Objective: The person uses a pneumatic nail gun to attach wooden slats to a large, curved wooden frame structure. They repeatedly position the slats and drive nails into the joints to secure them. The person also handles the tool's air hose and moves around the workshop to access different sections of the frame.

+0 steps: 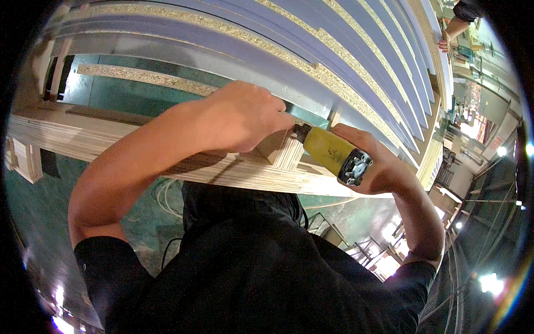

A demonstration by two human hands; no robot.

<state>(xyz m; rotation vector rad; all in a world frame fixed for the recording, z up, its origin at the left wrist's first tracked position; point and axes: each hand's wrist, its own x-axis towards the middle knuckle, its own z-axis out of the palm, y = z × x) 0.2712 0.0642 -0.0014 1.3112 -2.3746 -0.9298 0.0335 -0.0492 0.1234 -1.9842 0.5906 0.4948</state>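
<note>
Above the layered wooden rail [233, 173], the right hand [381, 160] grips the yellow power tool [328, 149]; its long axis slants up-left, nose [301, 131] beside the curled left hand [242, 116], whose grip cannot be told.

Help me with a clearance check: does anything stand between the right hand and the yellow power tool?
Nothing visible does: the right hand is against the yellow power tool, though its grip is partly hidden. The left hand is beside the tool's black nose.
</note>
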